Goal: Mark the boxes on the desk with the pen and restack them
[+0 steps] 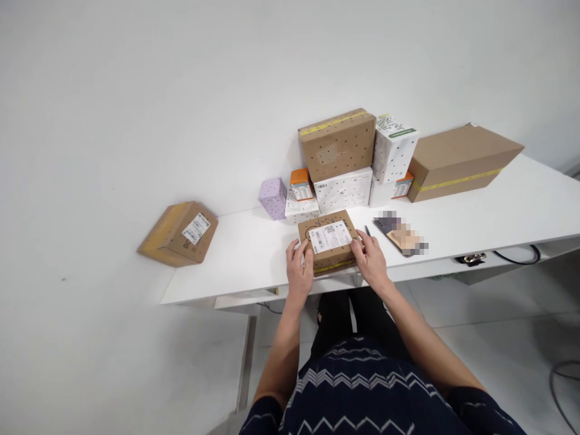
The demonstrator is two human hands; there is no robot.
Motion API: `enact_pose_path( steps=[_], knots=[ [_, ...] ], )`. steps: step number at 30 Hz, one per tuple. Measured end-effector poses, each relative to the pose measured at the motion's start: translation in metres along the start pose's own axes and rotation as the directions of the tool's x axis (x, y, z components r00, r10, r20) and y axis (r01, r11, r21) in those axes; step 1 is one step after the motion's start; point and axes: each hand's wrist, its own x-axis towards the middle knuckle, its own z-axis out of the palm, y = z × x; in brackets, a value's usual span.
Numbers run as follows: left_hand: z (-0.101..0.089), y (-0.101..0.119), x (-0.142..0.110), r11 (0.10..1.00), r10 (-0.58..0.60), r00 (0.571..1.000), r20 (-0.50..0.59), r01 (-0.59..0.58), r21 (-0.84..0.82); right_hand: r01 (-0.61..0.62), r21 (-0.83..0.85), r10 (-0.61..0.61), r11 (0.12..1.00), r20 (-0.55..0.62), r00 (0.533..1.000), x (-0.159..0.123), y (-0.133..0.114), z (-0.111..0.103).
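A small brown cardboard box (333, 257) lies on the white table near its front edge, with yellow tape along its front side. A white shipping label (330, 240) covers much of its top, and some black print shows behind the label. My left hand (299, 270) grips the box's left side, fingers bent at its edge. On the opposite side, my right hand (371, 258) grips the right edge, its thumb near the label's corner. Just beyond the right fingers lies a dark pen (368, 231).
Along the wall stand a large brown box (339, 148), white boxes (343, 192), an orange-topped box (301, 185) and a purple box (273, 198). A long carton (462, 160) sits right, a labelled carton (181, 235) far left. A partly blurred flat item (396, 234) lies right of my hand.
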Motion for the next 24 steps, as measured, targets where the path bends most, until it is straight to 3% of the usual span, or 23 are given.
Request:
enact_pose_path(
  steps=[4,7,11,15,18,24],
  knots=[
    [-0.001,0.003,0.004,0.995,0.009,0.999,0.032,-0.013,0.103,0.006,-0.061,-0.004,0.998,0.036,0.999,0.002,-0.003,-0.002],
    [-0.004,0.001,0.004,0.996,-0.012,0.997,0.071,0.006,0.087,0.028,-0.061,-0.024,0.998,0.060,0.998,0.005,-0.002,-0.004],
    [-0.004,-0.013,-0.007,0.984,-0.064,0.977,0.202,0.096,-0.152,0.059,0.050,-0.065,0.997,0.119,0.991,0.002,0.015,-0.004],
    [0.002,-0.032,-0.020,0.870,-0.166,0.925,0.343,0.301,-0.391,0.065,0.203,-0.121,0.977,0.276,0.953,-0.011,0.038,-0.002],
    [0.003,-0.030,-0.021,0.888,-0.213,0.927,0.307,0.315,-0.334,0.076,0.191,-0.130,0.979,0.286,0.949,-0.017,0.038,-0.004],
    [-0.016,0.003,-0.008,0.935,-0.269,0.941,0.205,0.306,-0.178,0.073,0.127,-0.089,0.989,0.125,0.988,-0.012,0.007,-0.019]
  ],
)
